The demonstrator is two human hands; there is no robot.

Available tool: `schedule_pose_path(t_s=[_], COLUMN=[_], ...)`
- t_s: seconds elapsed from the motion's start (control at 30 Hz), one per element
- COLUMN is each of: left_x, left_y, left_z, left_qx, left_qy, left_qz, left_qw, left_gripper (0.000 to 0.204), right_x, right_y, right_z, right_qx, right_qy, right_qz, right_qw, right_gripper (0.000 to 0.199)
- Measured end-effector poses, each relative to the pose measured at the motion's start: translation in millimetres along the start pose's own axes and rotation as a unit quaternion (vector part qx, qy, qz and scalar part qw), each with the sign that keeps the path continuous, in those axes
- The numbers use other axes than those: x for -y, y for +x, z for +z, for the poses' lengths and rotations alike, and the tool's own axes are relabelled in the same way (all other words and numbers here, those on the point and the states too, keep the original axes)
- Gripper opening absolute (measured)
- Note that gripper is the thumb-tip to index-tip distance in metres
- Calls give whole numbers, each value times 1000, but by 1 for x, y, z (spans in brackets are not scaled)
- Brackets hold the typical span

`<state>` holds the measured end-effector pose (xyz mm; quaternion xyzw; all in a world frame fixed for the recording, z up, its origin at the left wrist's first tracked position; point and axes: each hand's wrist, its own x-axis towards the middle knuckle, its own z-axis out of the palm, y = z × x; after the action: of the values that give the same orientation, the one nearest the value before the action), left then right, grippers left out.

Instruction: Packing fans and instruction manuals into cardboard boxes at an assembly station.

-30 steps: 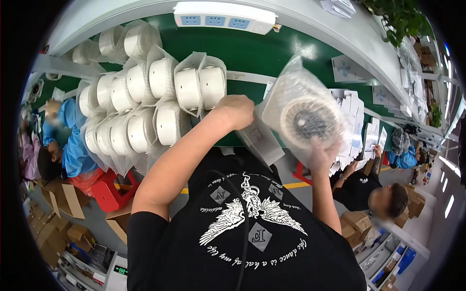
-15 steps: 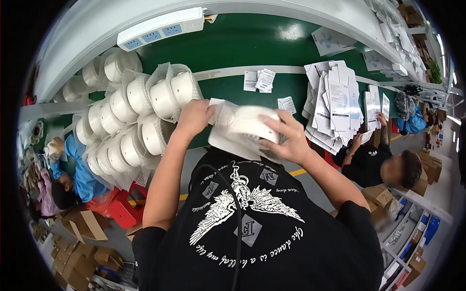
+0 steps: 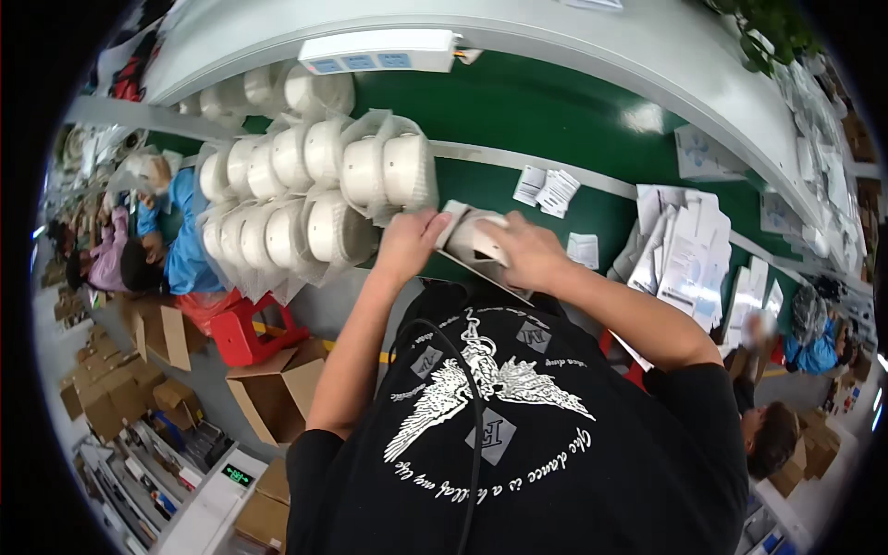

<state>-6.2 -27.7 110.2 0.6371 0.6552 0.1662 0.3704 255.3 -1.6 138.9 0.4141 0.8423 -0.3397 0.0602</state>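
Right at the near edge of the green counter (image 3: 555,120), both hands meet on 1 small white box (image 3: 470,242). The left hand (image 3: 407,242) grips the box's left end, fingers curled around it, while the right hand (image 3: 518,254) lies over its right side with fingers bent down on the top — how tightly they press I cannot tell. A round white object shows inside the box between the 2 hands.

Just left of the left hand, rows of white round lamps in clear bags (image 3: 305,194) fill the counter's left part, the nearest bag touching or almost touching the knuckles. Toward the right edge lies a pile of folded paper leaflets (image 3: 689,245), with 2 smaller slips (image 3: 548,188) further back — well apart from the box. A white power strip (image 3: 379,51) sits on the grey ledge at the far edge.
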Motion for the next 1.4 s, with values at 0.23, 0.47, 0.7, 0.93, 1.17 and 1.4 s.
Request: schedule_pose_path(t_s=[0.23,0.47,0.7,0.93,1.17,1.4], left_x=[35,128,183,274,319,174], left_y=[-87,-223,-419,-436,-179,-64], left_z=[39,159,241,161,100,52], left_qx=[-105,-81,115,143,47,66], left_qy=[-161,-73,78,-7,-91,-65], left_qz=[-145,-330,-475,-330,-260,-170], left_qw=[971,937,869,933,960,981], left_gripper=[37,35,38,35,31,28], right_x=[-112,-406,-301,-307,-303,-274], right_y=[114,233,39,-173,-211,-211], right_z=[-101,-130,-72,42,55,28], right_qx=[-383,-411,-631,-605,-278,-183], right_qy=[-103,-152,38,-57,-49,-4], right_qz=[103,-3,159,344,569,581], right_qw=[912,899,758,716,772,793], right_gripper=[66,41,35,68,105,90])
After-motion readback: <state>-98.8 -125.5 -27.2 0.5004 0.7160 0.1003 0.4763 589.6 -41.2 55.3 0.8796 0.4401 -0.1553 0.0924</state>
